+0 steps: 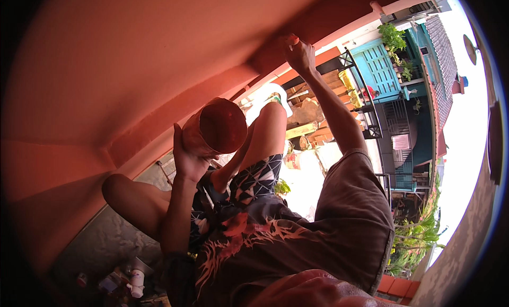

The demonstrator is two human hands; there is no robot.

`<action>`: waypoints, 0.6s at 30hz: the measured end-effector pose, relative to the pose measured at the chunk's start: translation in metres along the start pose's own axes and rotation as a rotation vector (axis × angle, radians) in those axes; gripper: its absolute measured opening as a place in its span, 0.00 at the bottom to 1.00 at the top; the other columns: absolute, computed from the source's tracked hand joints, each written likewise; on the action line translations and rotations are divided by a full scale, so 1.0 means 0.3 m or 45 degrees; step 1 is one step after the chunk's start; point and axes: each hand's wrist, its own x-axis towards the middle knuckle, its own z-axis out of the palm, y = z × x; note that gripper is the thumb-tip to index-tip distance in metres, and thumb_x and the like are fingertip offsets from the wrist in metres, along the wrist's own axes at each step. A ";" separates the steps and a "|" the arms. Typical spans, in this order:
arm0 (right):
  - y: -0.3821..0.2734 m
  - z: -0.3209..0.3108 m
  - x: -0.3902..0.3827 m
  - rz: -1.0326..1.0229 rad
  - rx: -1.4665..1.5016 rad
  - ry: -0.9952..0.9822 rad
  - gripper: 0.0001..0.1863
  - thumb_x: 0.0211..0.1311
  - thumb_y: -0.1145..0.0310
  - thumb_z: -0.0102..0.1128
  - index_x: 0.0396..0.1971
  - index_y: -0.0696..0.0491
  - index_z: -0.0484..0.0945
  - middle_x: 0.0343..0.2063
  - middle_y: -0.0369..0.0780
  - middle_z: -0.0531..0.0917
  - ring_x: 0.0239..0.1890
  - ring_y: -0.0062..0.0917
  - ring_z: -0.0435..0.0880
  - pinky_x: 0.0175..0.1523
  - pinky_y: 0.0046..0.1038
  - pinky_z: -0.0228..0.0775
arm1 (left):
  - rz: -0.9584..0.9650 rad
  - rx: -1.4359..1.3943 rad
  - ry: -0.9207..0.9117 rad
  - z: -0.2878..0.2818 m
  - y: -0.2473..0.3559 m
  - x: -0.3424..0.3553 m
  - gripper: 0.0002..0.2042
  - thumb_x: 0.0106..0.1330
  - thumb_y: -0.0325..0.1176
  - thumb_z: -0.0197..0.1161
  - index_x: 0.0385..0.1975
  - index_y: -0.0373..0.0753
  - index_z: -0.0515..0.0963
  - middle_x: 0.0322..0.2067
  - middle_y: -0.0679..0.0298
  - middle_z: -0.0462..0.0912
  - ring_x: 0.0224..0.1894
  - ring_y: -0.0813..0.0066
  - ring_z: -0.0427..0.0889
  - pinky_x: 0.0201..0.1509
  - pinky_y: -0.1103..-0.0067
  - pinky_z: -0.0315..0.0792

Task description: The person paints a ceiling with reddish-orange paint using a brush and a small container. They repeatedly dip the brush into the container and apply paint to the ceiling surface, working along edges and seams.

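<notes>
My left hand (188,161) supports a reddish, round paint pot (197,135) from below and the side. The pot is tilted so its wide mouth faces me, and its inside is dark red. At the end of my raised, outstretched arm, my right hand (301,58) is closed beside the wall. What its fingers hold, if anything, is too small and hidden to name. Close to that hand, a darker red band (270,55) runs along the edge of the orange-red wall (132,58).
My bent bare knees (273,119) are below the wall. Bottles and small containers (136,283) stand on the grey floor (114,243) at lower left. To the right are a black metal railing (366,87), stacked wooden boards (310,113), a turquoise shutter (376,68) and green plants (392,37).
</notes>
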 end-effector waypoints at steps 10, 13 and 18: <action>-0.071 -0.338 0.146 -0.407 -0.275 0.904 0.12 0.58 0.74 0.64 0.41 0.44 0.85 0.39 0.35 0.86 0.38 0.35 0.85 0.34 0.38 0.79 | 0.031 0.010 0.070 0.016 -0.004 -0.010 0.34 0.73 0.70 0.39 0.67 0.51 0.66 0.55 0.57 0.79 0.45 0.61 0.86 0.25 0.71 0.81; -0.131 -0.290 0.083 -0.398 -0.319 0.722 0.15 0.54 0.75 0.66 0.42 0.44 0.84 0.45 0.34 0.84 0.43 0.33 0.82 0.34 0.37 0.80 | 0.037 0.009 0.019 0.005 0.004 -0.012 0.34 0.73 0.69 0.39 0.67 0.52 0.66 0.56 0.56 0.78 0.45 0.60 0.86 0.25 0.71 0.81; -0.115 0.090 -0.062 -0.489 -0.393 0.111 0.18 0.53 0.71 0.67 0.45 0.43 0.83 0.45 0.36 0.84 0.45 0.33 0.83 0.31 0.40 0.81 | 0.081 -0.009 -0.060 0.002 0.010 -0.018 0.34 0.74 0.68 0.38 0.67 0.49 0.66 0.57 0.54 0.78 0.46 0.59 0.86 0.26 0.69 0.82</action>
